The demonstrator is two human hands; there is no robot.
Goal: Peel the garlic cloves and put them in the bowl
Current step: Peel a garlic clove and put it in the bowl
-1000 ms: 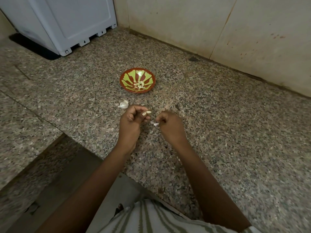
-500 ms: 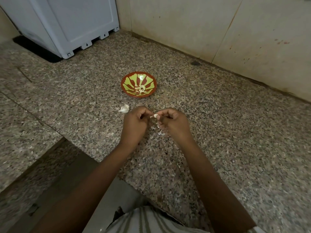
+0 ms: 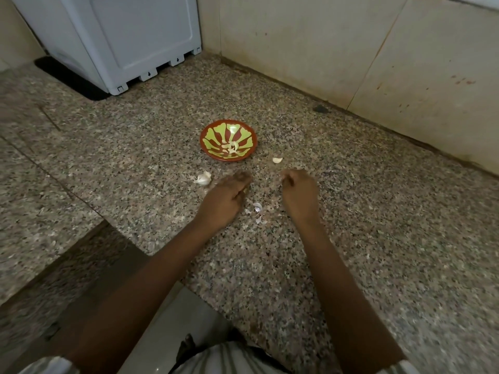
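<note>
A red bowl (image 3: 228, 140) with green stripes stands on the granite counter and holds a few peeled garlic cloves. A pale clove (image 3: 277, 160) lies on the counter just right of the bowl. A piece of garlic with skin (image 3: 203, 178) lies to the bowl's front left. My left hand (image 3: 224, 195) reaches forward toward the bowl with blurred fingertips, and a small pale spot shows under its thumb. My right hand (image 3: 298, 190) hovers to the right with its fingers curled in, and I see nothing in it. Loose peels (image 3: 258, 209) lie between my hands.
A white appliance (image 3: 129, 41) stands at the back left on a dark mat. Tiled walls (image 3: 351, 55) close off the back and right. The counter edge (image 3: 118, 228) drops away at the front left.
My hands have moved apart and the left one has stretched forward. A pale clove now lies right of the bowl. More peels lie on the counter between the hands.
</note>
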